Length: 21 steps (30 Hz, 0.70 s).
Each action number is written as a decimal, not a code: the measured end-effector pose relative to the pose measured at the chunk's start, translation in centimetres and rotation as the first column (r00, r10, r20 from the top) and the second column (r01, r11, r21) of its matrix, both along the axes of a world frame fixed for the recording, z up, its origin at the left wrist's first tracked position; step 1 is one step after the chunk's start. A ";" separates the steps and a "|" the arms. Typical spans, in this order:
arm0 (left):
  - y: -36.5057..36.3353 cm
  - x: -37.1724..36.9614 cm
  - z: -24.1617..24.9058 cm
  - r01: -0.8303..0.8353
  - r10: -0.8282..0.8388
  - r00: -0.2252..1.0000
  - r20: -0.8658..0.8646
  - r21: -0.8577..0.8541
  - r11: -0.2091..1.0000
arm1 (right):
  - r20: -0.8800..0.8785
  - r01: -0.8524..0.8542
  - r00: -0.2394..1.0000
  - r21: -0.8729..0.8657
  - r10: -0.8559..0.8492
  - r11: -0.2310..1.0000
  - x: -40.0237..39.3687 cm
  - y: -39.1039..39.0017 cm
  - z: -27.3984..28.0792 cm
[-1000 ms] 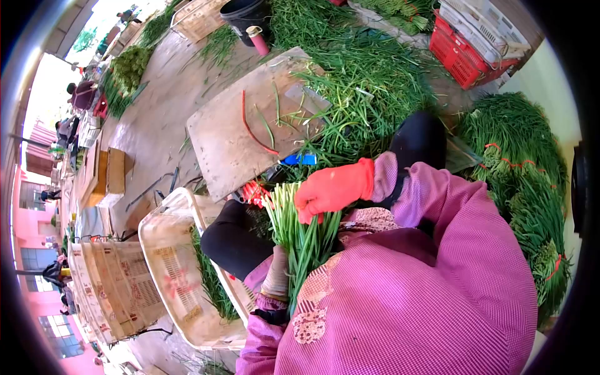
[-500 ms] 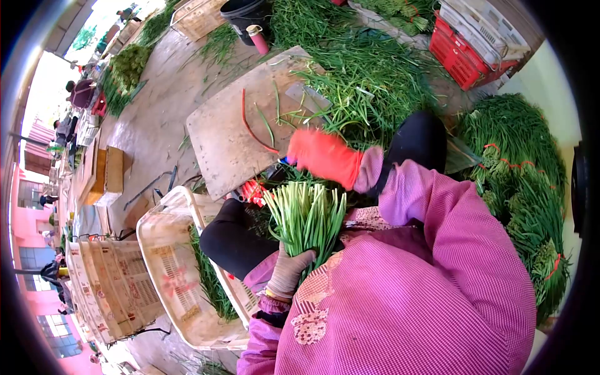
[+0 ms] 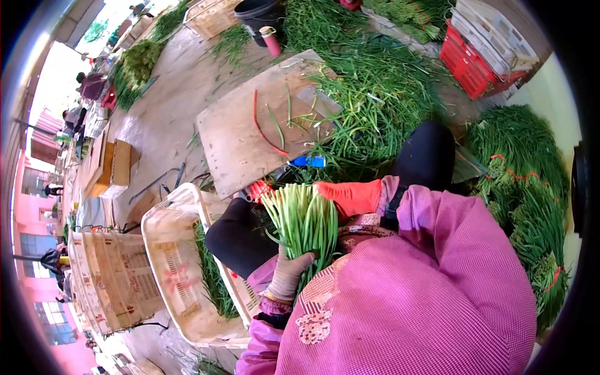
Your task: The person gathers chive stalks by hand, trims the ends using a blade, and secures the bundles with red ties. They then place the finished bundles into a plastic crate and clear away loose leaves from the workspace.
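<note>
My left hand (image 3: 290, 273), in a beige glove, is wrapped round the lower part of a bunch of green stalks (image 3: 306, 225), held over my lap with the pale cut ends up. My right hand (image 3: 350, 196), in an orange-red glove, is at the upper right side of the bunch; its fingertips are hidden behind the stalks. Just beyond, a blue object (image 3: 308, 162) lies at the near edge of a wooden board (image 3: 231, 137), with a red strip (image 3: 259, 130) and a few loose stalks. Red bands (image 3: 257, 190) show by my knee.
A white crate (image 3: 169, 269) with greens stands at left, beside stacked crates (image 3: 112, 281). Loose greens (image 3: 387, 94) heap beyond the board. Tied bundles (image 3: 519, 181) lie at right. Farther off are a black bucket (image 3: 259, 22), pink bottle (image 3: 270, 42), red crate (image 3: 469, 62) and people (image 3: 92, 84).
My right hand has moved down from above the board's edge to the bunch. The blue object, earlier mostly covered by that hand, now lies in sight. The whole view has shifted slightly.
</note>
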State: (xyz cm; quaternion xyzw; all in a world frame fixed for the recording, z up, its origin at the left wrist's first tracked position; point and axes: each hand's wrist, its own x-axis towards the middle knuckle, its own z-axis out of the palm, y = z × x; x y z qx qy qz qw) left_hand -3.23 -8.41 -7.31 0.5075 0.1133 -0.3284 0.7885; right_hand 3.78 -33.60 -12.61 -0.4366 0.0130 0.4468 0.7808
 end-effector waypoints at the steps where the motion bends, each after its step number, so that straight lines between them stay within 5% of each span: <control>1: -0.2 -0.1 0.0 -0.002 0.002 1.000 0.026 0.008 1.000 | 0.007 0.067 0.997 0.245 -0.071 0.967 0.8 1.1 1.3; 5: -0.8 -0.5 0.2 -0.007 -0.021 0.979 0.201 0.135 0.991 | 0.163 0.155 0.971 0.138 -0.177 0.978 1.4 2.8 2.0; 11: -0.2 -0.5 0.9 -0.033 0.018 0.981 0.191 0.076 0.997 | 0.259 0.068 0.947 0.413 -0.189 0.908 0.8 2.9 3.6; 14: 0.5 0.0 0.7 -0.014 0.015 1.000 0.023 -0.049 0.999 | 0.582 0.077 0.804 0.102 -0.123 0.992 0.8 2.6 3.4; 21: -0.1 -0.7 0.0 0.053 -0.075 0.981 0.181 0.126 0.991 | 0.467 0.259 0.863 -0.078 -0.195 0.963 1.4 4.4 3.4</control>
